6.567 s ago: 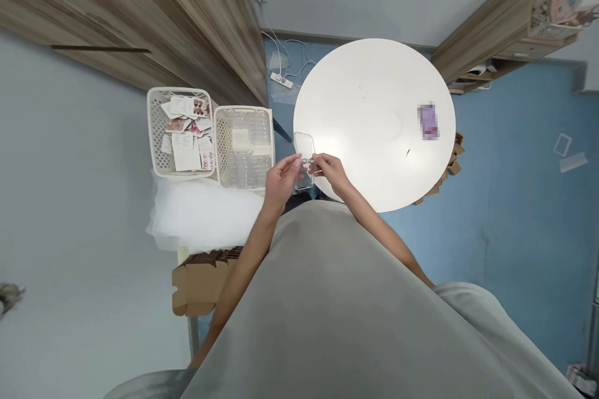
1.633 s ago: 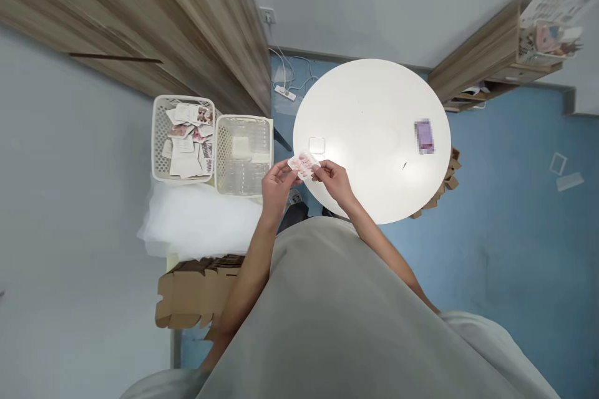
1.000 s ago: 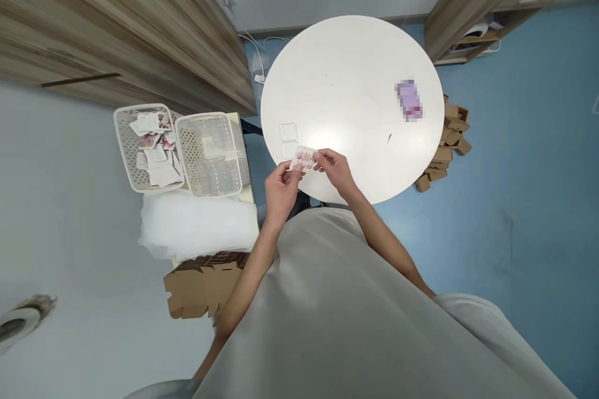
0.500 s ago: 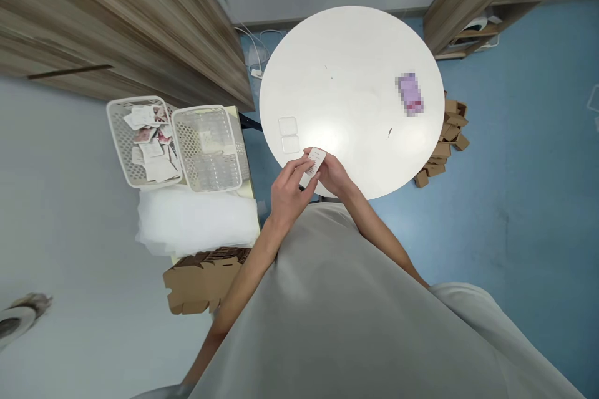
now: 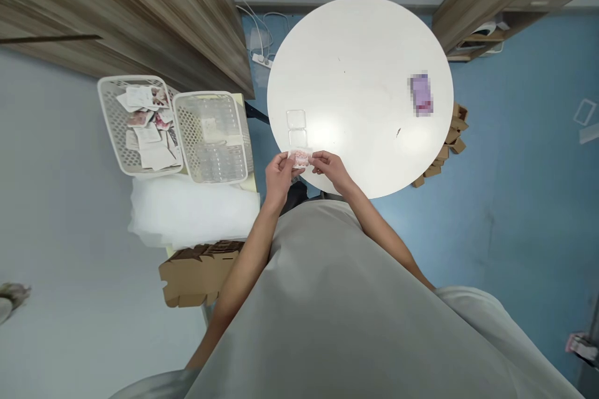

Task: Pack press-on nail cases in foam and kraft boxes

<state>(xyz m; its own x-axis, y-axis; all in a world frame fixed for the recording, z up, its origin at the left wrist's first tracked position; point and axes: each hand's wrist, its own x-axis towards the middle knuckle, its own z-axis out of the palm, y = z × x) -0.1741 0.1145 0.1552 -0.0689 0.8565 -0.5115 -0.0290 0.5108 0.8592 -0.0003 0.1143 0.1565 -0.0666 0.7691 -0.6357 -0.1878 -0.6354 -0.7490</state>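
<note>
A small card [image 5: 301, 158] with a pink and white printed face is held level at the table's near edge. My left hand [image 5: 279, 178] pinches its left end, the thumb lying on top. My right hand [image 5: 331, 169] grips the right end between thumb and fingertips. Just beyond the card, a clear plastic case [image 5: 296, 120] lies opened flat on the white round table [image 5: 360, 43], its two halves side by side. Neither hand touches the case.
To the left stand a white basket of printed cards and packets [image 5: 112, 131] and a basket of clear plastic cases [image 5: 186, 137]. White wrapping [image 5: 191, 212] and flat cardboard boxes [image 5: 196, 277] lie nearer. A blurred purple item [image 5: 422, 93] rests on the table; small cartons [image 5: 452, 137] sit beyond its right edge.
The card has been turned over from its white text side to its pink printed side. My hands have moved apart, each now at one end of it.
</note>
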